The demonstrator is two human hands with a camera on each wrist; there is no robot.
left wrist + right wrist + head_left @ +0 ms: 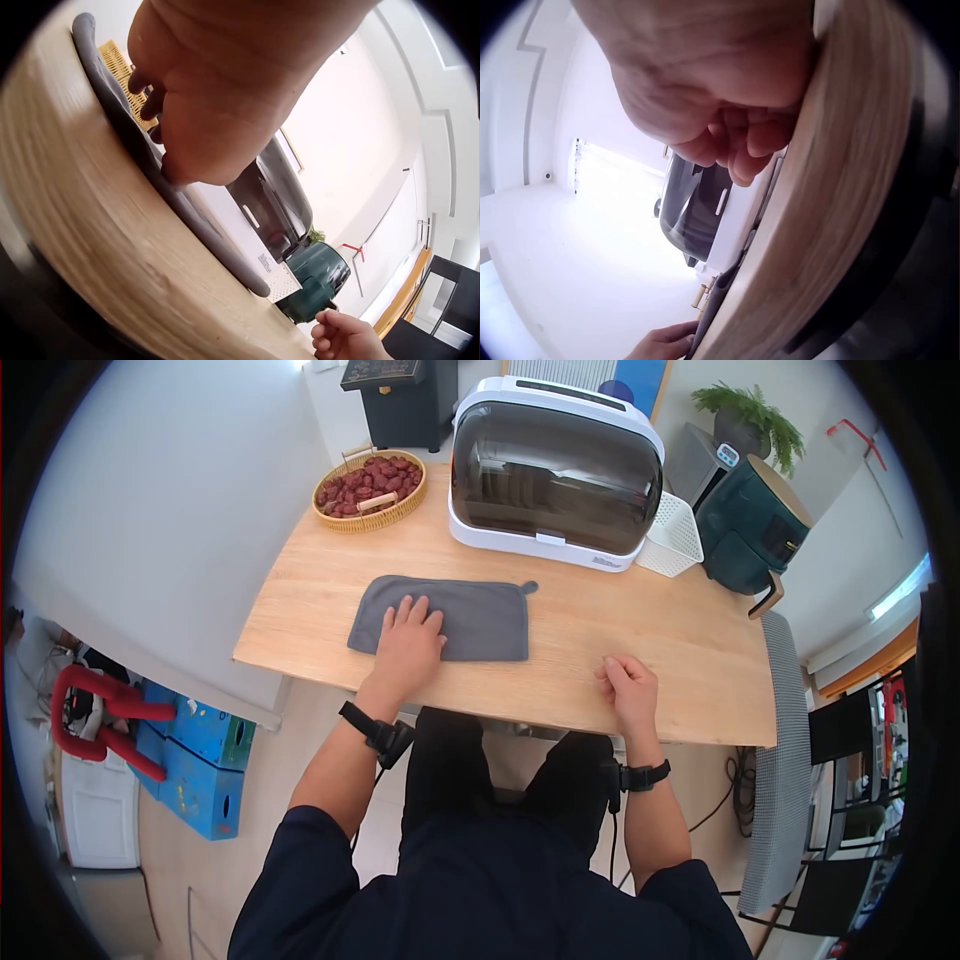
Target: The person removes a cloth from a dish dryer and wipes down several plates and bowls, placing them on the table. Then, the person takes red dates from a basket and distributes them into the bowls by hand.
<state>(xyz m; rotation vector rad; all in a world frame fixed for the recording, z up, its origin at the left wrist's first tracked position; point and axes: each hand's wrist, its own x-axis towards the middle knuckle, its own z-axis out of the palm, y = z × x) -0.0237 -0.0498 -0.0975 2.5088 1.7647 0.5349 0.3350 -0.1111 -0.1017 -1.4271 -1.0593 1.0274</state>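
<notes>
A grey cloth (470, 622), folded into a flat rectangle with a small loop at its far right corner, lies on the wooden table (640, 620). My left hand (408, 650) rests on the left part of the cloth, fingers spread and pointing away from me. In the left wrist view the cloth (180, 202) shows as a thin dark layer under the fingertips. To the right of the cloth, my right hand (632, 690) rests at the table's near edge. Its fingers are loosely curled, with nothing in them, as the right wrist view of the hand (727, 112) also shows.
Behind the cloth stands a white box with a dark see-through lid (555, 470). A wicker basket of dark red dates (330, 510) sits back left. A white perforated basket (672, 545) and a green air fryer (745, 525) stand back right. A grey padded panel (778, 760) adjoins the right edge.
</notes>
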